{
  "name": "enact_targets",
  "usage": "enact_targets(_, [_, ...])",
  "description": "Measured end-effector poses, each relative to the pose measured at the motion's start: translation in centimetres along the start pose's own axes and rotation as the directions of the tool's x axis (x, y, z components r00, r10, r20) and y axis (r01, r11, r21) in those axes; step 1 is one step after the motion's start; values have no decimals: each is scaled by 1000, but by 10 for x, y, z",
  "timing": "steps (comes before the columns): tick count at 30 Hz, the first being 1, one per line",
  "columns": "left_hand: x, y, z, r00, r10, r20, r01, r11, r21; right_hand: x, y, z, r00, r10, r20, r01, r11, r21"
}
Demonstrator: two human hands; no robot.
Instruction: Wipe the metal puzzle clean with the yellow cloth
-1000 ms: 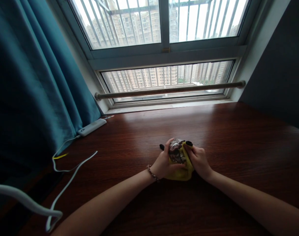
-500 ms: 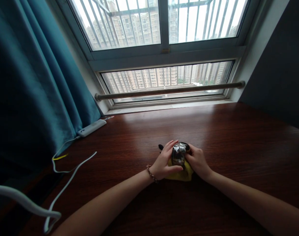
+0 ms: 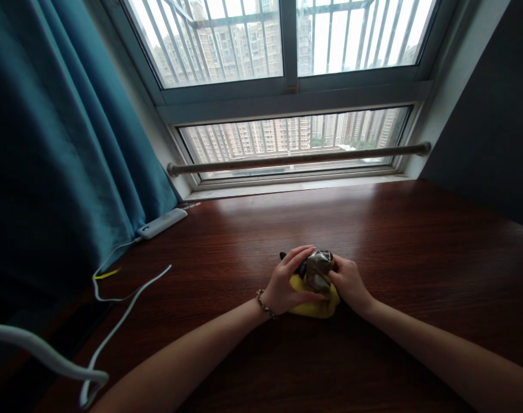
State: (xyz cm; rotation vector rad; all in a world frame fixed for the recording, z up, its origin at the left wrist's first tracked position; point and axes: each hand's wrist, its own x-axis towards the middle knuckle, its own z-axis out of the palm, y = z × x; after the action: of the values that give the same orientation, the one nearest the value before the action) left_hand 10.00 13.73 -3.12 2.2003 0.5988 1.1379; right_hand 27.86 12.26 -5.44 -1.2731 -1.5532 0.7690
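Note:
A small shiny, dark, partly see-through object is between my hands; its glossy face reflects light, and its kind is unclear. My right hand pinches its right edge, with the fingertips partly hidden behind it. On the other side my left hand curves around it, fingers at the top edge and thumb along the lower edge. Beneath it a bunched yellow cloth lies on the dark red-brown wooden surface. A black tip sticks out beyond my left fingers.
At the left, a white power strip lies by the blue curtain. White cables and a yellow strip are nearer me. A metal bar crosses the window at the back.
The shiny object has tilted and shifted slightly right, and its face looks darker. My left fingers have moved a little right with it, and more of the yellow cloth shows.

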Motion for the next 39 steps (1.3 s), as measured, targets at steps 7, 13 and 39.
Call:
enact_targets(7, [0,-6,-7,997,-53,52,53,999,-6,-4,-7,2,998,-55,12,54,998,21])
enact_targets(13, [-1,-13,1,993,-50,110,47,998,28,-1,-5,0,999,-44,-16,45,999,23])
enact_targets(39, [-1,-14,0,988,-32,154,22,998,67,-3,-4,0,991,-133,30,134,991,-23])
